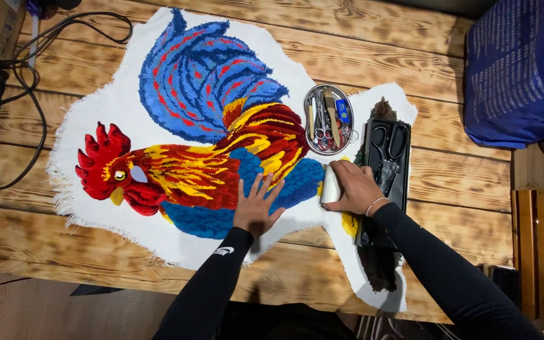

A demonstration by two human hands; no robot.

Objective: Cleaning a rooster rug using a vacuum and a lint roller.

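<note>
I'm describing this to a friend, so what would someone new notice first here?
First, the big tufted rooster rug in red, blue and yellow, spread across the wooden table. The left hand lies flat on its blue underside, while the right hand holds a white roller beside a black tray of scissors.

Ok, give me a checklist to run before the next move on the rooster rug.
1. Left hand flat on the rug, fingers spread: ok.
2. Right hand gripping the white roller: ok.
3. Roller touching the pile: cannot tell, the hand covers most of it.
4. Rug lying flat on the table: ok where visible.
5. Black tray with scissors off the rug: not ok, it sits on the rug's right end, beside the right hand.
6. Round tin of tools off the rug: not ok, it rests on the rug above the roller.
</note>
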